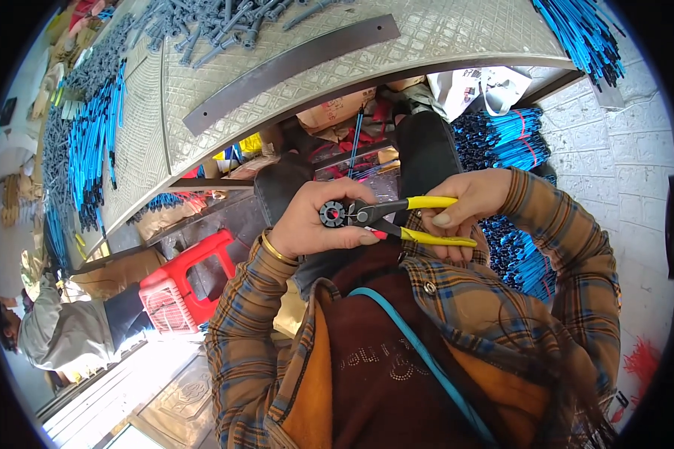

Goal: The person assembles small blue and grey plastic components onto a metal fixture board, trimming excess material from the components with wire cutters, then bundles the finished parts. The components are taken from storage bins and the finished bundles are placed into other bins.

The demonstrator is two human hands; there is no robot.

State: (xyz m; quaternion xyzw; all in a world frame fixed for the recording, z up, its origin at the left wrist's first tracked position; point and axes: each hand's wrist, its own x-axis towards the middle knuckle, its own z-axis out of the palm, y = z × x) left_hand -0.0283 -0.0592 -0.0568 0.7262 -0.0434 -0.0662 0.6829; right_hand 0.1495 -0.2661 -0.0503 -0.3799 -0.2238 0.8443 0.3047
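Observation:
My left hand (314,221) is closed round a small black round part with a notched rim (332,214), held face up between thumb and fingers. Pliers with yellow handles (431,202) reach across from the right, their metal jaws (361,215) right at the edge of the round part. The handles stand apart. My right hand (468,206) is wrapped round them, thumb over the upper handle and fingers beneath. A bit of red shows by the left thumb tip; I cannot make out what it belongs to. Both hands are above my lap.
Ahead stands a metal-topped table (457,34) with a dark metal strip (292,71) and a heap of grey plastic parts (217,26). Blue rods (584,37) lie on it, and bundled blue rods (509,138) are at my right. A red plastic stool (191,280) and another person (67,333) are left.

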